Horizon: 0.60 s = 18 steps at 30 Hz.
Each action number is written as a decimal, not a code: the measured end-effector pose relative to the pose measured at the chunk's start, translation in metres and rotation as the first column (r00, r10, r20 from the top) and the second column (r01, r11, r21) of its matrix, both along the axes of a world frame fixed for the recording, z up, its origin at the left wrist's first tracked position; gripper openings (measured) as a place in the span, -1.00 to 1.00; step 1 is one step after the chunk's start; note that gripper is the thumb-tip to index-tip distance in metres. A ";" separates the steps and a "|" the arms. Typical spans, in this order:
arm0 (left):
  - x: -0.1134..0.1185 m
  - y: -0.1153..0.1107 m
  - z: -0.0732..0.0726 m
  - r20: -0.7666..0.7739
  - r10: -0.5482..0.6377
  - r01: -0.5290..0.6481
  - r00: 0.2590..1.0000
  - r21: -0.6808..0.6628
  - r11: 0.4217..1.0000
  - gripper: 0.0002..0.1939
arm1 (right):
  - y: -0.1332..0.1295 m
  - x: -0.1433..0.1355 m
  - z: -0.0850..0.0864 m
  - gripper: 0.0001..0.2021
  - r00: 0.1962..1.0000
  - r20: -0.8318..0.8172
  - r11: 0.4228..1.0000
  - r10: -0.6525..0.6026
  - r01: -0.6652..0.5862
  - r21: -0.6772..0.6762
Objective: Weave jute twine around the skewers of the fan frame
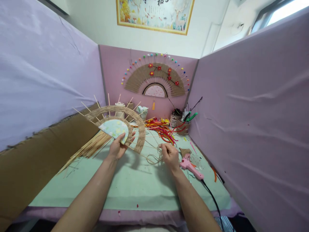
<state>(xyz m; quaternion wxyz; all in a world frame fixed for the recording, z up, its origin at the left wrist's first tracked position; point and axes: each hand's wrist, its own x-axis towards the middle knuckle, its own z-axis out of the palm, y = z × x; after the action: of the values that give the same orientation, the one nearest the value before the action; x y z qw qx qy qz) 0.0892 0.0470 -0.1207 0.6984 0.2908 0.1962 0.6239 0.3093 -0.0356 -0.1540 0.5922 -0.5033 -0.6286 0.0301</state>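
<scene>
A half-round fan frame [141, 129] of thin sticks, woven with brown twine in two bands, is held up at a tilt over the table. My left hand [118, 146] grips its lower edge, thumb on the pale floral half-circle [116, 128] and fingers behind. To the right of the frame, my right hand [169, 155] is closed on a loose tangle of twine [153, 158]. Strands run from the fan's right side toward that hand. Bare stick ends stick out past the outer woven band.
A pink glue gun [191, 168] with a black cord lies right of my right hand. Behind are red and orange pipe cleaners [164, 130] and a tool holder [182, 126]. Thin sticks [90, 146] and cardboard [48, 154] are left. A finished fan [137, 77] hangs behind.
</scene>
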 end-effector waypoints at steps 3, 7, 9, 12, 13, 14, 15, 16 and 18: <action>0.000 0.000 0.000 0.006 0.024 -0.024 1.000 0.000 1.000 -0.56 | 0.001 -0.001 -0.003 -0.68 0.995 0.083 0.998 0.058 -0.058 0.003; -0.001 0.001 0.000 0.014 0.033 -0.034 0.999 0.010 0.999 -0.57 | 0.002 -0.002 -0.006 -0.69 0.981 0.161 0.994 0.110 -0.108 -0.021; -0.001 0.001 0.000 0.017 0.033 -0.033 0.999 0.012 0.999 -0.58 | 0.001 -0.003 -0.005 -0.69 0.977 0.177 0.993 0.119 -0.116 -0.026; -0.001 0.001 0.000 0.025 0.040 -0.040 0.999 0.013 0.999 -0.59 | 0.000 -0.004 -0.004 -0.70 0.973 0.184 0.990 0.139 -0.136 -0.030; -0.001 0.000 0.000 0.029 0.040 -0.041 0.999 0.014 0.999 -0.59 | 0.000 -0.004 -0.004 -0.71 0.972 0.184 0.989 0.147 -0.144 -0.030; -0.001 0.000 0.000 0.034 0.042 -0.043 0.999 0.014 0.999 -0.59 | 0.000 -0.004 -0.004 -0.71 0.971 0.184 0.988 0.155 -0.151 -0.032; -0.001 0.000 0.001 0.038 0.044 -0.045 0.998 0.013 0.999 -0.59 | 0.000 -0.004 -0.003 -0.71 0.970 0.183 0.987 0.161 -0.157 -0.035; -0.001 0.000 0.001 0.042 0.046 -0.047 0.998 0.011 0.999 -0.59 | -0.001 -0.004 -0.003 -0.71 0.970 0.180 0.986 0.164 -0.159 -0.039; -0.001 -0.001 0.001 0.049 0.049 -0.049 0.998 0.005 0.999 -0.57 | 0.000 -0.005 -0.003 -0.71 0.972 0.168 0.986 0.164 -0.158 -0.047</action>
<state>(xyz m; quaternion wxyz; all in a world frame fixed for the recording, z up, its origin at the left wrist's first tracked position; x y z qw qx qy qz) 0.0879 0.0462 -0.1193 0.6867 0.2728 0.1844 0.6481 0.3048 -0.0359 -0.1573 0.5230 -0.4610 -0.7155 0.0450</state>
